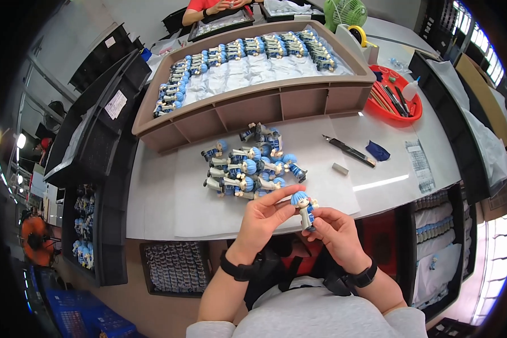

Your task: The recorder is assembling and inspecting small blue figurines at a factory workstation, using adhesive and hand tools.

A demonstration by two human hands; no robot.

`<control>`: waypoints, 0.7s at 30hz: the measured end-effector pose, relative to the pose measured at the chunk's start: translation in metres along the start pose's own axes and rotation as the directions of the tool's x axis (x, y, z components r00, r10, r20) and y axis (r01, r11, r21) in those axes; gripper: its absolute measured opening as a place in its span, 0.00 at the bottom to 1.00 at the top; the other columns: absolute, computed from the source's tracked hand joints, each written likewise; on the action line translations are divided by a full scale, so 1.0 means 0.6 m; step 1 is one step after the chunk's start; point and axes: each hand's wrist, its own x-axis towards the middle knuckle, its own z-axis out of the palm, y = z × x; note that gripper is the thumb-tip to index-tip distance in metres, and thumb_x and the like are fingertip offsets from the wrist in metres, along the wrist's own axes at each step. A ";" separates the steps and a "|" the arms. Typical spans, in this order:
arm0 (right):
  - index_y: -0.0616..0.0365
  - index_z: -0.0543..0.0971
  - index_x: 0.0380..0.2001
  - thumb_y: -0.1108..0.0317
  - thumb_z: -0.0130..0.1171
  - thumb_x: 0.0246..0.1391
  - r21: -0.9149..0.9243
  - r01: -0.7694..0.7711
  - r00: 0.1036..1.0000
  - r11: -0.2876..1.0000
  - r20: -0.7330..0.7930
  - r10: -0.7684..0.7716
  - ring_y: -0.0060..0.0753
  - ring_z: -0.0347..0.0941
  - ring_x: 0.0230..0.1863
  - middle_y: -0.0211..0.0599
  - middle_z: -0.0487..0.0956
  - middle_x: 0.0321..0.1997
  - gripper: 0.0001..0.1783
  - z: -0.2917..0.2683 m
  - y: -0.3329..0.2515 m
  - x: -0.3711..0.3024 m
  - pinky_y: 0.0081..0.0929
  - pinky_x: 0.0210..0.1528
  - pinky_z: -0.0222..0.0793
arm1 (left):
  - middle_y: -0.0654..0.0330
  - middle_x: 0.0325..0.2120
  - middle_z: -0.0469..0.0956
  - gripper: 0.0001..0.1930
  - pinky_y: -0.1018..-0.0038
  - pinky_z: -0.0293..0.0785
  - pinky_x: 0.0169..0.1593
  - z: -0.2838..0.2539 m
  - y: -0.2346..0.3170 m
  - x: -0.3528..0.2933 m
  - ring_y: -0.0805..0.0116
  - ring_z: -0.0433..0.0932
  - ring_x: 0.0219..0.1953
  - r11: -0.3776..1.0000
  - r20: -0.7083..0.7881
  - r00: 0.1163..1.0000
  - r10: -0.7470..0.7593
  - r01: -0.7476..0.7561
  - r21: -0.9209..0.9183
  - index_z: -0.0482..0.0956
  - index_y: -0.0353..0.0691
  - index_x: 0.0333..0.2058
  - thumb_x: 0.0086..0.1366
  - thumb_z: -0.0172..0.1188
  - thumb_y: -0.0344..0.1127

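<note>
Between my hands is a small blue-haired figurine (306, 209), upright and facing me, over the near edge of the white table (208, 219). The fingers of my left hand (266, 217) pinch its head. My right hand (337, 234) grips the lower body and legs. Just beyond my left hand lies a loose pile of similar figurines (248, 167), mostly on their sides. A black craft knife (349, 151) rests to the right of the pile, near a grey block (339, 169) and a dark blue scrap (377, 150).
A large brown crate (253, 104) holds rows of figurines on white padding. Beside it stand a red tray (394, 115) of tools, a tape roll (357, 35) and a green fan (345, 12). Black crates (104, 127) flank the table. Another person's hands (222, 5) show at the far side.
</note>
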 end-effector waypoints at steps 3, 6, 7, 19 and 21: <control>0.65 0.72 0.43 0.69 0.56 0.54 -0.162 0.092 0.994 0.983 -0.036 -0.099 0.26 0.75 0.35 0.38 0.77 0.37 0.15 -0.003 0.008 0.001 0.18 0.35 0.72 | 0.56 0.42 0.74 0.18 0.73 0.71 0.49 0.005 -0.019 -0.013 0.67 0.74 0.45 0.943 -0.110 0.972 -0.210 0.172 -0.284 0.67 0.34 0.52 0.66 0.48 0.34; 0.66 0.72 0.44 0.69 0.56 0.54 -0.230 0.124 0.989 0.965 -0.050 -0.139 0.24 0.75 0.36 0.36 0.77 0.35 0.16 -0.011 0.016 0.001 0.17 0.36 0.72 | 0.59 0.40 0.76 0.17 0.79 0.72 0.42 0.001 -0.038 -0.014 0.74 0.74 0.40 0.968 -0.162 0.964 -0.213 0.186 -0.166 0.70 0.35 0.50 0.64 0.52 0.34; 0.65 0.71 0.45 0.69 0.56 0.54 -0.235 0.120 0.990 0.965 -0.049 -0.135 0.24 0.75 0.36 0.35 0.77 0.36 0.16 -0.013 0.018 0.000 0.17 0.36 0.72 | 0.59 0.39 0.76 0.16 0.80 0.72 0.41 -0.002 -0.046 -0.013 0.76 0.74 0.38 0.971 -0.186 0.959 -0.212 0.186 -0.149 0.71 0.35 0.49 0.64 0.52 0.35; 0.66 0.68 0.46 0.81 0.61 0.45 -0.161 0.174 0.980 0.972 -0.064 -0.186 0.22 0.72 0.39 0.40 0.72 0.45 0.23 -0.023 0.019 -0.005 0.18 0.42 0.72 | 0.56 0.44 0.74 0.16 0.74 0.71 0.48 0.009 -0.043 -0.017 0.71 0.73 0.44 0.977 -0.187 0.959 -0.214 0.207 -0.056 0.70 0.34 0.50 0.65 0.50 0.32; 0.65 0.67 0.47 0.82 0.63 0.43 -0.187 0.212 0.972 0.959 -0.064 -0.227 0.21 0.70 0.39 0.40 0.71 0.46 0.25 -0.023 0.024 -0.006 0.18 0.41 0.72 | 0.56 0.45 0.74 0.16 0.74 0.70 0.49 0.009 -0.044 -0.019 0.71 0.73 0.45 0.977 -0.193 0.959 -0.209 0.212 -0.004 0.70 0.35 0.50 0.64 0.50 0.32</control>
